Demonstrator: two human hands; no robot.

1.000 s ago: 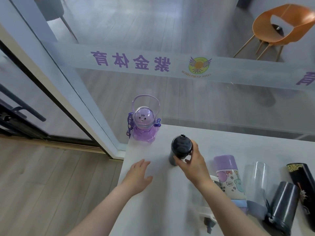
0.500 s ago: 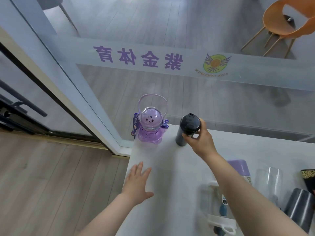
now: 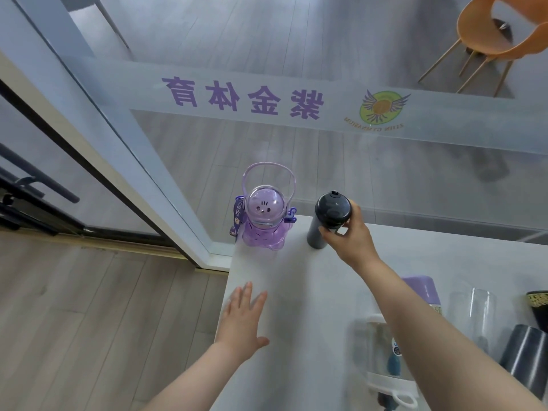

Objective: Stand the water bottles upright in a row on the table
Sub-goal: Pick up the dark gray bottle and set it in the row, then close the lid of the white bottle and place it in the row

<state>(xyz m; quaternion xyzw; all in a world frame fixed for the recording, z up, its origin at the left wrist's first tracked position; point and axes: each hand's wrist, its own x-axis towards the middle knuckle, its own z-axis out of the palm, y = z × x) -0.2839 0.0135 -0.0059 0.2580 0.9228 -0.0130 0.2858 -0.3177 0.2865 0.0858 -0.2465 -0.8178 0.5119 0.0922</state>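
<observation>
Dark bottle (image 3: 324, 222) upright beside purple bottle (image 3: 264, 221) — right hand (image 3: 351, 235) grips its lid; left hand (image 3: 243, 321) flat, fingers straight, on table (image 3: 296, 292).

Two bare arms reach in from the bottom. No sleeves cover them as far as the picture shows. The left hand (image 3: 242, 323) and the right hand (image 3: 350, 236) wear no gloves, rings or watch. The nails look short and plain.
</observation>
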